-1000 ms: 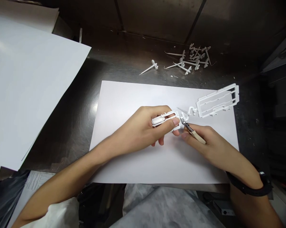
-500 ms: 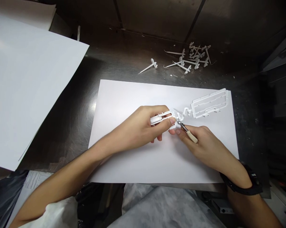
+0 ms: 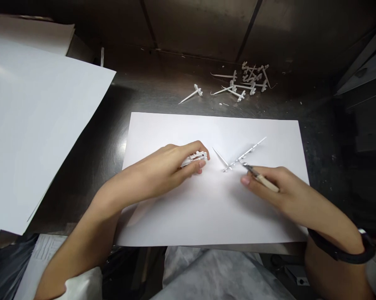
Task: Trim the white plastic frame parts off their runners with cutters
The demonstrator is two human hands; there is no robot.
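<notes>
My left hand (image 3: pixel 175 166) is closed around a small white plastic part (image 3: pixel 196 157), its slotted end showing between the thumb and fingers. In my right hand (image 3: pixel 278 187) are small cutting pliers (image 3: pixel 264 180) with cream handles, their metal jaws pointing to the upper left. Just beyond the jaws is a thin white plastic frame (image 3: pixel 246 153), seen nearly edge-on, with a pointed rod sticking up at its left end. Whether the frame rests on the white paper sheet (image 3: pixel 188 225) or is in the air, I cannot tell.
Behind the paper, several white pointed plastic pieces (image 3: pixel 238 85) lie in a loose pile on the dark metal table (image 3: pixel 156 83). One similar piece (image 3: pixel 191 95) lies apart to their left. Large white sheets (image 3: pixel 44 112) overhang the left side. Small scraps dot the metal.
My left hand has moved left with the white part, away from the frame. The frame has dropped and turned from face-on to edge-on. My right hand has shifted right with the cutting pliers.
</notes>
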